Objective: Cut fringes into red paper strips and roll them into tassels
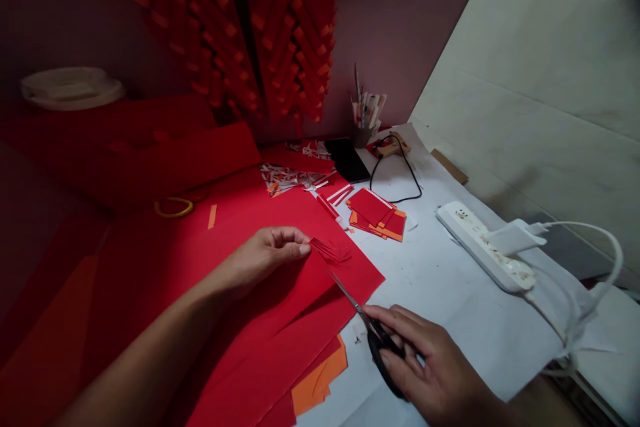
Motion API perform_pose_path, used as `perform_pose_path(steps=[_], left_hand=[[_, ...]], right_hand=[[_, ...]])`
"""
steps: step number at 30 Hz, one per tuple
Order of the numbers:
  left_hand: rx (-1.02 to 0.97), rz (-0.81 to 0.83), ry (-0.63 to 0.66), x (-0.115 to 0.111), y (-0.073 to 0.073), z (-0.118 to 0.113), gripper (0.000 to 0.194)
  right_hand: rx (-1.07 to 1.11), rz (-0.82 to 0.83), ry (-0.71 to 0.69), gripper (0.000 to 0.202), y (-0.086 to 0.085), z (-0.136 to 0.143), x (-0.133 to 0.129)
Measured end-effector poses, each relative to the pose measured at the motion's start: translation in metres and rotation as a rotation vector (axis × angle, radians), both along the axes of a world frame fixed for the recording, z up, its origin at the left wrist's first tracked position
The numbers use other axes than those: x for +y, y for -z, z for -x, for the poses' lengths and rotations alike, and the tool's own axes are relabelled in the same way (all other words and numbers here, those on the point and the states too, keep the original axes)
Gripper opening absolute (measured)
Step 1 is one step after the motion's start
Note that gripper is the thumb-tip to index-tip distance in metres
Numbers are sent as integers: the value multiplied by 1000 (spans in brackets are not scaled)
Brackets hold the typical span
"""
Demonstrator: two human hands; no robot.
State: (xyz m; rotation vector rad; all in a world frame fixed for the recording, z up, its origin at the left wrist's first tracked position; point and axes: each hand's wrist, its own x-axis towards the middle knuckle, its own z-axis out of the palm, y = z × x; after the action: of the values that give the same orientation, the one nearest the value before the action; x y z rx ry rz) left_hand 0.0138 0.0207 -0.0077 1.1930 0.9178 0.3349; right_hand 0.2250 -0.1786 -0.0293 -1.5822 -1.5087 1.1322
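Between thumb and fingers, my left hand (275,252) pinches a small red paper piece (333,251) cut into thin strips that fan out to the right. My right hand (425,353) holds black-handled scissors (377,340), their narrow blades pointing up and left, below the strips and apart from them. Beneath both lies a large red sheet (250,320) on the white table covering. Orange paper pieces (320,383) stick out from under the sheet's lower edge.
Small red and orange cards (377,213) lie beyond my hands, near paper scraps (285,177), a black phone (347,160) and a pen cup (364,133). A white power strip (485,247) lies right; yellow-handled scissors (173,208) lie left. Folded red paper (295,40) hangs behind.
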Motion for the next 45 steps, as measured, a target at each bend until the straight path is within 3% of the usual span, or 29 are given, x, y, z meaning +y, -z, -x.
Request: perform_pose_path(steps=[40,45], left_hand=[[41,-37,17,-1,-3,1,27],[58,-24,63,-1,-4,1,29]], right_hand=[[-41,-77,-5,42,1,0,1],[-61,-54,-13,46,-2,0,3]])
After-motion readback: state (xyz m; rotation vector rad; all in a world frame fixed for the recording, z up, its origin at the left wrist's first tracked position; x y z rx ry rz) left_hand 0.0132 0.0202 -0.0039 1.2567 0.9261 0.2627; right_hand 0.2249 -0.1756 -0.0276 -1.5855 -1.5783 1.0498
